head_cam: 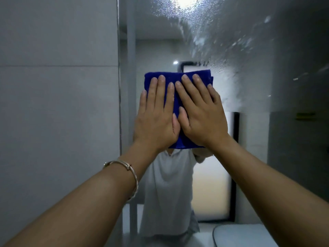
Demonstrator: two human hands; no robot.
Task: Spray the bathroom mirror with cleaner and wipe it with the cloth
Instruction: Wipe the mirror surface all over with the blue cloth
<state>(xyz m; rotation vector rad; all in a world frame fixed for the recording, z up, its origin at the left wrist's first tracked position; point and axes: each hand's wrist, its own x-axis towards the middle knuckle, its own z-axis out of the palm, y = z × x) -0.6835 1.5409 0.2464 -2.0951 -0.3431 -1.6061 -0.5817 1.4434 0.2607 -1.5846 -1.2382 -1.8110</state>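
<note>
The mirror [249,50] in front of me is what carries everything here. My folded blue cloth [173,79] lies flat against its glass, just right of the mirror's left edge, pinned there by my left hand [156,118] and right hand [201,118] side by side, palms flat. Spray droplets [222,32] cling to the glass above and to the right of the cloth.

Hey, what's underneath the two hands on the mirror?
A folded blue cloth lies flat under the left hand and right hand, pressed to the mirror. Its middle and the glass behind it are covered, so wetness there cannot be seen.
</note>
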